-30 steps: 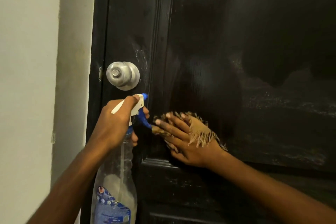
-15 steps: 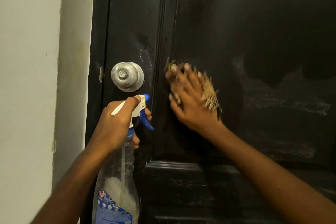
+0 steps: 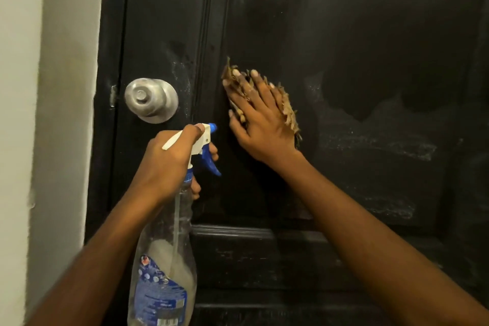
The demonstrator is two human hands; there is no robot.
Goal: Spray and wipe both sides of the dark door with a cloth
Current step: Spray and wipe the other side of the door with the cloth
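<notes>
**A:** You stand close to the dark door [image 3: 370, 34]. Its glossy black panel fills most of the head view, with a patch of glare near the top.

**B:** Whitish streaks [image 3: 375, 143] cross the panel to the right of your right grip [image 3: 262, 127], under a darker patch.

**A:** That grip lies flat, fingers straight and spread. It presses the frayed tan cloth [image 3: 289, 114] against the panel, just right of the vertical moulding. The cloth shows at your fingertips and along the hand's outer edge.

**B:** Your left grip [image 3: 169, 164] is curled round the neck of the clear spray bottle [image 3: 166, 259], thumb on top of the white head and fingers by the blue trigger [image 3: 210, 163]. The nozzle points at the door, below and right of the round metal knob [image 3: 151, 100].

**A:** The bottle hangs upright, with a blue label low down and a little pale liquid inside.

**B:** At your left, a pale wall [image 3: 18, 114] and door frame [image 3: 66, 114] run up beside the door's edge. A horizontal rail [image 3: 232, 231] crosses the door below your hands.
</notes>
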